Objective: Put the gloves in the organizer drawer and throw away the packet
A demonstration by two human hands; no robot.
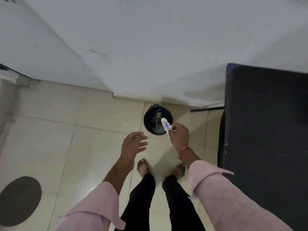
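A person stands barefoot on a tiled floor [50, 139], looking straight down at a small round black bin [150, 125] set against the foot of a white wall [150, 47]. The right hand [180, 133] holds a crumpled white packet [165, 125] with blue print directly over the bin's open mouth. The fingers [174, 126] are clamped on the packet's near end, and its long axis runs from that hand up and to the left in the picture, its free end pointing toward the middle of the bin. Dark rubbish with a touch of green already lies inside. An orange thread [184, 151] circles the right wrist above a pink sleeve [225, 197]. The left hand [133, 144] hangs just beside the bin on its left, palm inward, fingers apart and holding nothing. Black trousers [141, 197] and both bare feet show between the arms. A dark surface [266, 122] fills the right edge, and a dark round mat [20, 200] lies on the floor at lower left.
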